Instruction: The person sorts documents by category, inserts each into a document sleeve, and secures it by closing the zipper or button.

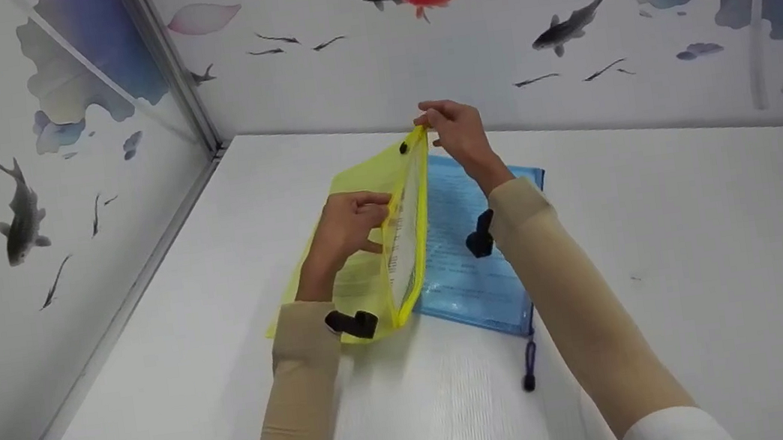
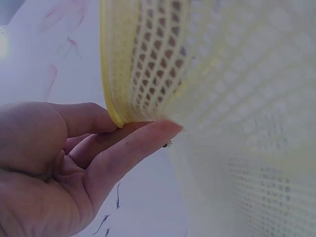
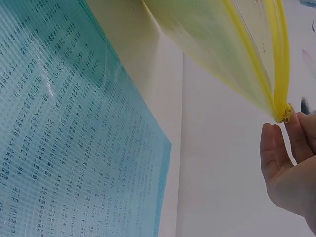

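Observation:
A translucent yellow mesh zip document pouch point(image 1: 360, 281) is tilted up off the table, its zip side gaping. White printed paper point(image 1: 404, 245) shows inside the opening. My left hand point(image 1: 346, 230) pinches the near edge of that mouth between thumb and fingers; in the left wrist view the yellow zip edge point(image 2: 104, 74) runs into the grip. At the far upper corner, my right hand point(image 1: 460, 134) pinches the zip's end point(image 3: 285, 117). A blue zip document pouch point(image 1: 470, 270) with printed sheets in it lies flat, partly behind the yellow one and under the right forearm.
The white table point(image 1: 678, 273) extends around both pouches. A dark pull cord point(image 1: 529, 361) hangs from the blue pouch's near corner. White panels painted with fish point(image 1: 566, 26) stand along the back and left. A black wrist camera point(image 1: 352, 323) sits on the left sleeve.

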Tool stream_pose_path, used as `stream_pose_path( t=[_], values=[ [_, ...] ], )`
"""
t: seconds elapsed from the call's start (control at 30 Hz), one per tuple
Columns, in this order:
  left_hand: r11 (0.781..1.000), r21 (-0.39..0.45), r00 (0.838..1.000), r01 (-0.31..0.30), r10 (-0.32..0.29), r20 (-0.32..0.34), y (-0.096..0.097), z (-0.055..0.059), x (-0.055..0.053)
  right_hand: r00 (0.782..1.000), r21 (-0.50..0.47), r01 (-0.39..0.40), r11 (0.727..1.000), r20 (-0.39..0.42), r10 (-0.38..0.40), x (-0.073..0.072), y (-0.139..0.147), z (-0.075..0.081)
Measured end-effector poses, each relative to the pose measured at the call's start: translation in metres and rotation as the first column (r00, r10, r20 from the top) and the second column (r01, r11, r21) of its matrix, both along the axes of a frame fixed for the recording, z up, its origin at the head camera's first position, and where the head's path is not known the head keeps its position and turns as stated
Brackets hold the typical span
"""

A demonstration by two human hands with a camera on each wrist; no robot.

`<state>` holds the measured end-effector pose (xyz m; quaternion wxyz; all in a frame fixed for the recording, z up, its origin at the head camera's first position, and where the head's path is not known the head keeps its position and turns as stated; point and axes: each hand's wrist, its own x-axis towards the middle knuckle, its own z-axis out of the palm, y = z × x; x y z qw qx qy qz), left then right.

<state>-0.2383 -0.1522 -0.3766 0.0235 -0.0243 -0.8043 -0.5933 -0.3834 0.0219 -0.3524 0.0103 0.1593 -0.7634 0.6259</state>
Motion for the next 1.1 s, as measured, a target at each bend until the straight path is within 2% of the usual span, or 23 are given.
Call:
stream_pose_path(
  t=[0.17, 0.33, 0.47, 0.6, 0.73, 0.83, 0.97, 1.1],
  values=[
    [1.0, -0.011, 1.0, 0.015, -0.015, 0.007, 0.0, 0.001, 0.002, 0.998, -0.025, 0.067, 0.997, -0.015, -0.067, -0.002, 0.0, -0.002],
    [0.999, -0.041, 1.0, 0.024, -0.024, 0.006, 0.001, 0.001, 0.002, 0.993, 0.057, 0.104, 0.993, -0.058, -0.101, -0.002, 0.004, -0.005],
    [0.998, -0.052, 0.999, 0.04, -0.04, 0.002, 0.002, 0.001, 0.001, 0.991, 0.12, 0.134, 0.984, -0.042, -0.13, -0.002, 0.006, -0.005],
    [0.997, -0.058, 0.999, 0.052, -0.051, 0.007, 0.002, 0.0, 0.001, 0.991, 0.161, 0.119, 0.98, 0.044, -0.127, -0.003, 0.006, -0.003],
    [0.995, -0.067, 0.998, 0.069, -0.067, 0.018, 0.003, 0.0, 0.002, 0.98, 0.147, 0.082, 0.986, 0.169, -0.107, -0.002, 0.009, -0.001],
    [0.994, -0.064, 0.996, 0.086, -0.084, 0.028, 0.004, 0.001, 0.002, 0.962, 0.09, 0.063, 0.994, 0.26, -0.084, -0.002, 0.011, 0.0],
    [0.993, -0.058, 0.994, 0.104, -0.102, 0.038, 0.005, 0.001, 0.002, 0.926, 0.018, 0.062, 0.998, 0.372, -0.064, -0.002, 0.012, 0.004],
    [0.991, -0.07, 0.993, 0.11, -0.106, 0.051, 0.006, 0.0, 0.001, 0.896, -0.019, 0.086, 0.996, 0.439, -0.069, 0.0, 0.012, 0.008]
  ],
)
